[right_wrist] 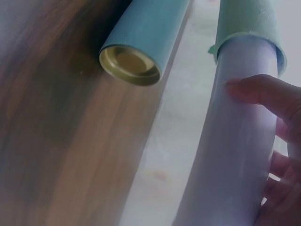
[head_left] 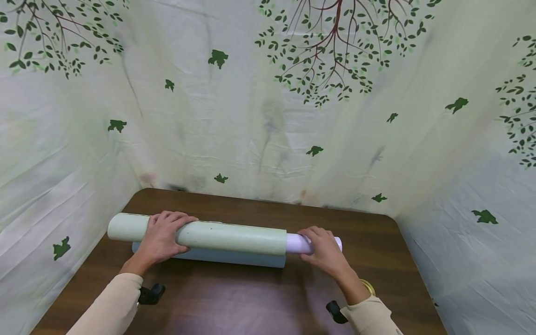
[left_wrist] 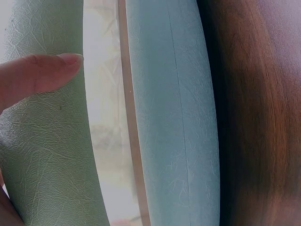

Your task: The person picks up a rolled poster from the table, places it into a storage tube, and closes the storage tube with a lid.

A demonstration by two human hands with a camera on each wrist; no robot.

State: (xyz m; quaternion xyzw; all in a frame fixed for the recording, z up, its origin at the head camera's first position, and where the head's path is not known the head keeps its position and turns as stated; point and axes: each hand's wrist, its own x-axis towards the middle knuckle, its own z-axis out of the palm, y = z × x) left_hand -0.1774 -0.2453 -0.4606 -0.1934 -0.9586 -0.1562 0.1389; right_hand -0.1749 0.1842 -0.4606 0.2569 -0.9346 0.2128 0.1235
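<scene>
A pale green tube [head_left: 234, 236] is held level above the table by my left hand [head_left: 164, 235], whose fingers go over its top and thumb lies along its near side. Out of the tube's right end sticks a lilac roll [head_left: 296, 244], partly inside it. My right hand [head_left: 323, 249] grips that roll near its outer end, thumb on the near side, as the right wrist view also shows. Behind and below the green tube lies a blue tube [left_wrist: 171, 117] on the table. Its near end [right_wrist: 129, 65] shows a round, gold-coloured recessed cap.
The brown wooden table [head_left: 356, 279] has rounded far corners. A pale cloth [head_left: 251, 130] printed with leaves and branches hangs behind it and on both sides. Black straps [head_left: 151, 294] sit at the wrists, and a gold bangle [head_left: 368, 287] circles the right one.
</scene>
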